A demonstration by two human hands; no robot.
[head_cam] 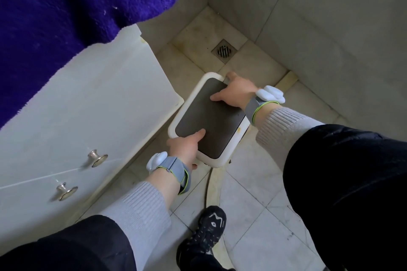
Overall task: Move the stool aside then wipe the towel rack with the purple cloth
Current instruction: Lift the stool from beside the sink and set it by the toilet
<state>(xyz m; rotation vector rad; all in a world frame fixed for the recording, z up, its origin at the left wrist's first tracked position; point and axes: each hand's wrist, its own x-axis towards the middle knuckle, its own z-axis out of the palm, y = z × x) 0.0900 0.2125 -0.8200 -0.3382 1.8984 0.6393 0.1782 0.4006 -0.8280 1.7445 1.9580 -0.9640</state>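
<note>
A small white stool [209,116] with a dark grey non-slip top stands on the tiled floor beside a white cabinet. My left hand [185,146] grips its near edge, thumb on the top and fingers curled under the rim. My right hand [235,93] holds the far edge, thumb on the top and fingers over the rim. A purple cloth [66,6] hangs large in the upper left, over the cabinet top. No towel rack shows in this view.
The white cabinet [88,116] with two metal knobs [97,157] stands directly left of the stool. A floor drain [224,50] lies in the tiled corner beyond it. Grey tiled walls [319,17] close the far and right sides. My black shoe [204,235] stands below.
</note>
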